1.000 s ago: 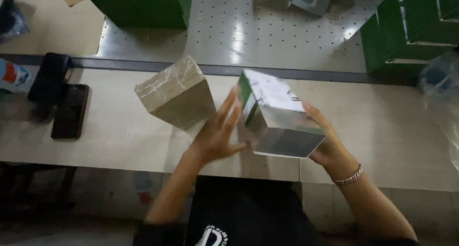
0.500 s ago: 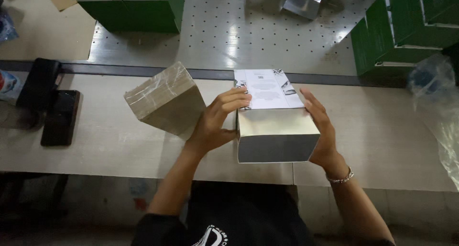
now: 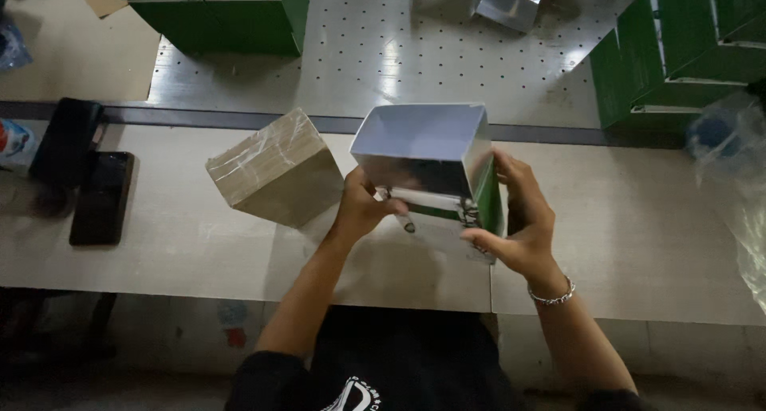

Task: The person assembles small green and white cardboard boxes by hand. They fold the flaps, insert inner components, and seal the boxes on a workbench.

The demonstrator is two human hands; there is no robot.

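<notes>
Carton (image 3: pixel 431 167), closed face up half a second ago, now tipped open-end up at frame centre, left hand (image 3: pixel 361 211) and right hand (image 3: pixel 517 227) clasping opposite walls, brown block (image 3: pixel 275 167) untouched on tabletop (image 3: pixel 638 219).

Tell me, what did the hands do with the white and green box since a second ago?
Both hands turned the white and green box over, so its open, silvery inside now faces up. The left hand and right hand kept hold of its sides throughout. The brown wrapped block and the black phone stayed where they were on the table.
</notes>
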